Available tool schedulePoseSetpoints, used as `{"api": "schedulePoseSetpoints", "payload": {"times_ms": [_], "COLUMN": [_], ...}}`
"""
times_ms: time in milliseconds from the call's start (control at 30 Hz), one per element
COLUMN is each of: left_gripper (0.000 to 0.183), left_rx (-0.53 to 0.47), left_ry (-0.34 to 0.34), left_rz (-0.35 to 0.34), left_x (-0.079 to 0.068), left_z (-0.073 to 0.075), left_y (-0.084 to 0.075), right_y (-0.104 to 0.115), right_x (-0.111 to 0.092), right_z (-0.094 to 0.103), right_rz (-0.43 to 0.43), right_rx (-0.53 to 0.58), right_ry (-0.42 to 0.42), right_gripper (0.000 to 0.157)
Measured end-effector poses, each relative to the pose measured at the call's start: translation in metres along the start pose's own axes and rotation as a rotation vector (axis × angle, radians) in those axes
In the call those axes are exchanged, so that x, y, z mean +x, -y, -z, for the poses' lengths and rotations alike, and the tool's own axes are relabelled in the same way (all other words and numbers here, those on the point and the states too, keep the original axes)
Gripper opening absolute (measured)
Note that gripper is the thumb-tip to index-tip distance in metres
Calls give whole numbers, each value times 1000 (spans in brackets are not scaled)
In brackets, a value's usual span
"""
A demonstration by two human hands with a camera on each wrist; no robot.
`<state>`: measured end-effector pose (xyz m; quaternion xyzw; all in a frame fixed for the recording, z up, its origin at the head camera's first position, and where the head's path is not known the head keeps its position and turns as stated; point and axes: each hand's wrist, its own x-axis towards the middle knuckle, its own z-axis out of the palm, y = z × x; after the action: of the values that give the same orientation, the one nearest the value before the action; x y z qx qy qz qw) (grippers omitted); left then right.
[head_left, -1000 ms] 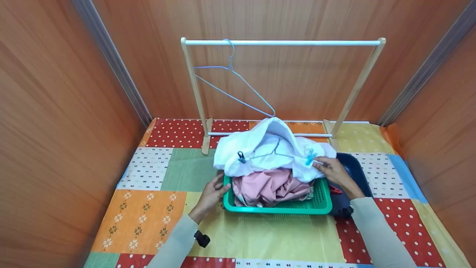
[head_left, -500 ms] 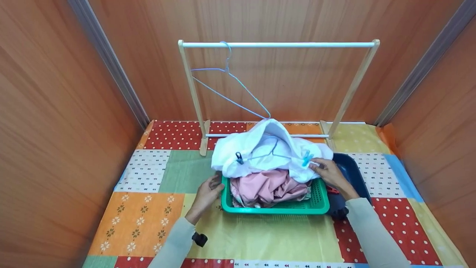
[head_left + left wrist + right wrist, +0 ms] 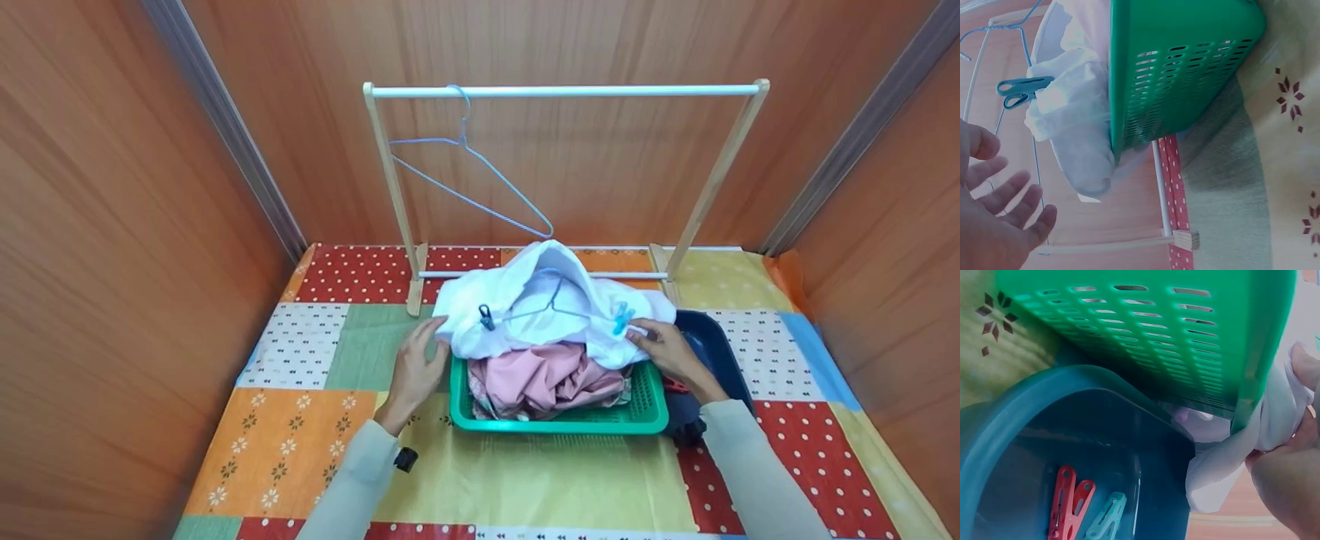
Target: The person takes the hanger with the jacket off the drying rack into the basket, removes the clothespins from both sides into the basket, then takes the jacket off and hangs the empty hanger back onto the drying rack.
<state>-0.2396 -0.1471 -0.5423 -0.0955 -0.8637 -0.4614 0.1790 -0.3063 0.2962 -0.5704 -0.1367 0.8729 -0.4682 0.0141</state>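
Observation:
A white garment, clipped to a thin blue wire hanger, lies over the back of the green basket. A dark clothes peg is on its left part and a light blue clothes peg on its right. Pink cloth fills the basket. My right hand pinches the garment's right side by the blue peg; folds of it show between thumb and fingers in the right wrist view. My left hand is beside the garment's left edge, its fingers loosely spread with nothing between them.
Behind the basket stands a clothes rack with a bare blue hanger on its rail. A dark blue basin to the right holds a red peg and a light blue peg. Wooden walls enclose three sides.
My left hand has moved away from the basket's left rim and up to the garment's left edge, its fingers opening out. My right hand keeps its grip at about the same spot.

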Motion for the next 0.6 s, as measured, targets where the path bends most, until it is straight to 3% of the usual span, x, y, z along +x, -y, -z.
{"api": "schedulePoseSetpoints", "payload": {"times_ms": [233,400,600], "left_gripper": [38,35,29], "left_rx": [62,90,157], "left_ry": [112,92,83], "left_rz": [-20,16,0], "left_x": [12,19,17], "left_z": [-18,-25,-29], "left_y": [-1,1,4], "right_y": [2,-1,25], "right_x": [-9,-5,-9], "right_z": [5,1,-4], "right_rz": [-8,-10,16], "right_rx": [6,-10,-20], "right_ry": [-16,-56,-41], "right_gripper": [35,35,32]}}
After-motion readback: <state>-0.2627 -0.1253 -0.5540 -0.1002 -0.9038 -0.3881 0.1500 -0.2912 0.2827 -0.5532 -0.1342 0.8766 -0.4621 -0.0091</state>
